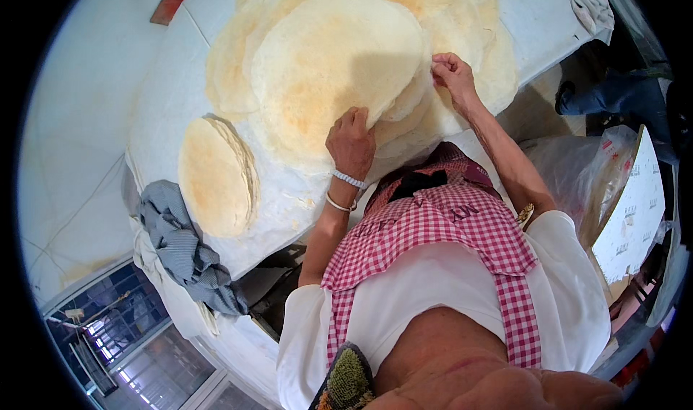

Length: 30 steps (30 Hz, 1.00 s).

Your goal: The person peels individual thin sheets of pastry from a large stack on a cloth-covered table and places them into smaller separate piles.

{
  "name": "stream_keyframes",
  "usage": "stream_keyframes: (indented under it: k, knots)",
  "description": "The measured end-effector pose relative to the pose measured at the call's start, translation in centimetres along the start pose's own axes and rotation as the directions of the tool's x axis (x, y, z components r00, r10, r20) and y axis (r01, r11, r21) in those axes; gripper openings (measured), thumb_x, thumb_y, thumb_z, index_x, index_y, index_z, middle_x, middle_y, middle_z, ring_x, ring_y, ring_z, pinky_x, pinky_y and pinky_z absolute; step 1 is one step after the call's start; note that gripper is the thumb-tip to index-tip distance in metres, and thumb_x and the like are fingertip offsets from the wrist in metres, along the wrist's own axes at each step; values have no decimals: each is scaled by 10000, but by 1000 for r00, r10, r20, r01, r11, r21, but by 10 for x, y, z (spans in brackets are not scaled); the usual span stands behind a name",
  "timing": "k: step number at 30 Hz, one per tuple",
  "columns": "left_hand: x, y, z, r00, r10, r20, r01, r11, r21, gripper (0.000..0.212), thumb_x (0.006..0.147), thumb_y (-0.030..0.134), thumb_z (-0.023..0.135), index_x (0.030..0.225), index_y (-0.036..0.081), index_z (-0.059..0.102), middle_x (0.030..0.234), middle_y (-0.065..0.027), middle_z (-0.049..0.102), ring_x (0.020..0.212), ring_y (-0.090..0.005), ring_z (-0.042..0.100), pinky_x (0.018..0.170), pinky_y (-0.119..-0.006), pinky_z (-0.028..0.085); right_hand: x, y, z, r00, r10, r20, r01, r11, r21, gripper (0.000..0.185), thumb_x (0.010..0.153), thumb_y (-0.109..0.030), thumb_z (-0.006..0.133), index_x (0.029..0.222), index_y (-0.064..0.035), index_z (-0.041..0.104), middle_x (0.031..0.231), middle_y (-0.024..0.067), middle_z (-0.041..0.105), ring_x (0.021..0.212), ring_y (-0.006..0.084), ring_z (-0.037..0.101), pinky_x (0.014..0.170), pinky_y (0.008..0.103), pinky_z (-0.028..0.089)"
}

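Observation:
A large round flatbread point(319, 63) lies on top of other thin flatbreads spread across the white-covered table. My left hand point(353, 142) rests at its lower right edge, fingers curled over the rim; whether the edge is pinched is hard to tell. My right hand point(452, 80) is to the right of this bread, over the overlapping flatbreads point(476, 47), with thumb and fingertips close together; whether a thin edge is between them cannot be seen. A stack of folded flatbreads point(214, 177) stands apart on the left side of the table.
A grey striped cloth point(184, 247) lies at the table's left edge. A red object point(168, 6) is at the upper left, and a white cloth point(584, 1) at the upper right. A cardboard box with a plastic bag point(609, 166) stands at right, near another person's leg point(612, 96).

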<state>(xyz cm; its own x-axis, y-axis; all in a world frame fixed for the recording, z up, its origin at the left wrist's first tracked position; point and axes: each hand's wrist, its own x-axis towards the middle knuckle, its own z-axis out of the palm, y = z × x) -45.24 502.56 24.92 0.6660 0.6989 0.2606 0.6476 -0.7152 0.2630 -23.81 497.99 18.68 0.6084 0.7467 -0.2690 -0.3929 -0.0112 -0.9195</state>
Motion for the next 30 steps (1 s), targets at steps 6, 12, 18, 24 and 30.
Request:
stream_keyframes:
  k: [6,12,18,24,30]
  knots:
    - [-3,5,4,997,20,-68,-22,999,-32,397,586,15,565,973,73,503,952,-97,531,837,-262,519,685,-345,415,-3,15,1,956,196,218,-264,898,353,403,763,-414,489,977,-73,470,813,24,530,703,125,527,613,296,446]
    - [-16,10,22,994,95,-50,-94,995,16,482,576,62,595,1042,81,475,1007,-133,471,926,-306,456,735,-381,381,-63,7,39,883,238,404,-377,872,312,534,775,-444,455,1123,-43,392,1008,63,501,903,161,491,735,332,418]
    - [-30,17,-15,967,173,-188,-207,961,-181,428,619,75,605,1024,25,476,989,-158,489,904,-294,475,746,-357,389,-57,4,62,966,54,251,-55,998,0,372,749,-261,531,1011,-2,478,919,96,537,794,153,509,682,297,421]
    - [-74,-17,-24,794,-185,580,592,453,-666,453,773,367,492,1039,3,442,881,-132,553,776,-268,538,646,-327,435,-64,-28,89,952,52,303,-2,986,-164,380,722,-213,559,977,53,471,899,112,543,783,169,516,680,288,421]
    - [-60,-26,-11,757,-364,543,184,-678,-712,746,739,640,229,1171,43,347,1119,-159,453,976,-272,471,815,-379,379,-60,-20,71,939,157,307,-242,934,262,427,734,-167,558,1078,28,398,988,101,514,885,194,501,758,307,409]
